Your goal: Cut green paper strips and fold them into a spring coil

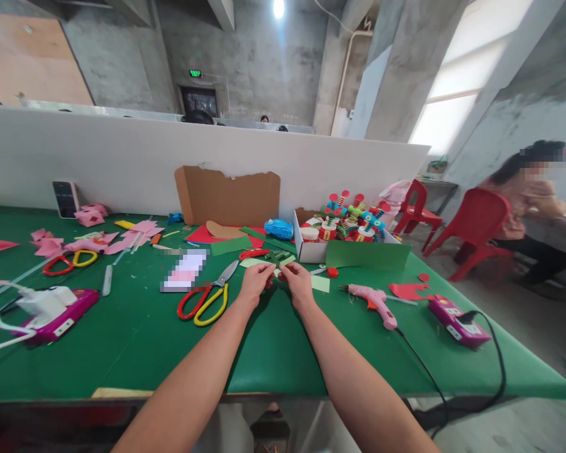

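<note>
My left hand (255,281) and my right hand (296,282) meet over the green table (136,340), fingers pinched together on a small green strip (277,270) held between them. Red and yellow scissors (206,297) lie just left of my left hand. A pale green paper scrap (319,283) lies right of my right hand, and a pink glue gun (375,303) lies further right with its black cord running off the table edge.
A white box (311,250) of coloured spool figures stands behind, with a green sheet (366,255) leaning on it. Brown cardboard (227,196) leans on the white partition. Pink power strips (457,321) (56,314) lie at both sides. A person sits on a red chair (483,229) at right.
</note>
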A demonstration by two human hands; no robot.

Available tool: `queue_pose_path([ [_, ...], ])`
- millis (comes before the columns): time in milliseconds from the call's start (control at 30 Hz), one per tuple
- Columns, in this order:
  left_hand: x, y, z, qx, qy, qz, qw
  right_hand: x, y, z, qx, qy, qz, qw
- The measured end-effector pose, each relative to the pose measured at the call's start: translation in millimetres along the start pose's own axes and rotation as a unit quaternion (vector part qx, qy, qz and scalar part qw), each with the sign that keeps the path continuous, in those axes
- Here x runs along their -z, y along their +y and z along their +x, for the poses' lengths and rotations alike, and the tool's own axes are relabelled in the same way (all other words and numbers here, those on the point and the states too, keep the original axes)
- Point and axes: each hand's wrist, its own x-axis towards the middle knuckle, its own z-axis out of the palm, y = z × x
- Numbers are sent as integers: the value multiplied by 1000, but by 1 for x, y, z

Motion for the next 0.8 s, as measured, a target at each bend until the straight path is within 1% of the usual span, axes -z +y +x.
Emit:
queue_pose_path([
  [200, 0, 0, 0, -6, -18, -4, 1000, -1, -2, -2, -2, -11, -14, 1000],
  [367, 1, 0, 2, 7, -8, -26, 1000, -2, -7, -2, -31, 12, 40, 999],
  [433, 1, 0, 2, 13, -12, -31, 999, -2, -7, -2, -37, 9, 46, 998],
  [567, 1, 0, 2, 15, -18, -34, 999, 0, -5, -1, -27, -13, 15, 999],
  [800, -2, -1, 1, 19, -27, -57, 998, -2, 0, -2, 1, 11, 6, 1000],
])
